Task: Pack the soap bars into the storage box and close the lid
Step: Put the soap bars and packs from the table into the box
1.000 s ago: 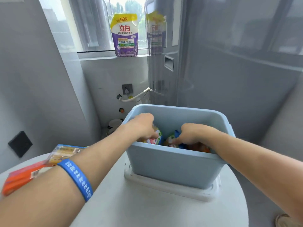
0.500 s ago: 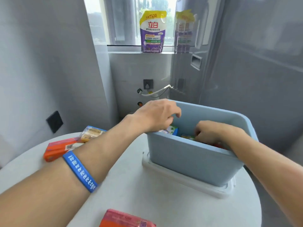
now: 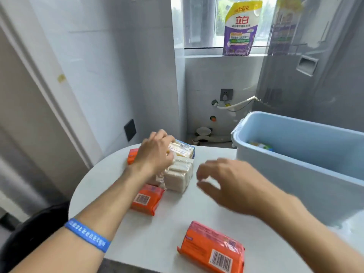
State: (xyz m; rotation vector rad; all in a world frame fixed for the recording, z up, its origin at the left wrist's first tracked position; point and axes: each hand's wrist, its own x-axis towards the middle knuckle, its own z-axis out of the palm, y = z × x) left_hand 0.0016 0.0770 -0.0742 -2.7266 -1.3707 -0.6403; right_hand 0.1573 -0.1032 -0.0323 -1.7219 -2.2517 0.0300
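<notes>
A light blue storage box point(image 3: 291, 170) stands open at the right of the white round table point(image 3: 169, 229), with colourful soap packs point(image 3: 262, 146) low inside it. My left hand point(image 3: 155, 152) rests on a clear-wrapped bundle of white soap bars point(image 3: 180, 174) at the table's far side, fingers curled over its top. My right hand point(image 3: 224, 182) hovers blurred just right of the bundle, fingers apart and empty. Orange soap packs lie near: one point(image 3: 146, 200) under my left forearm, one point(image 3: 211, 249) at the front, one point(image 3: 132, 155) behind my left hand.
A purple and yellow detergent pouch point(image 3: 240, 28) stands on the windowsill. A grey appliance point(image 3: 307, 75) rises behind the box. A white hose and wall socket point(image 3: 226, 94) are on the far wall. A dark chair back point(image 3: 33, 229) sits at the table's left front edge.
Both hands have left the box and swung left. My left hand now sits on the white soap bundle, and my right hand has come out empty. The view has turned left.
</notes>
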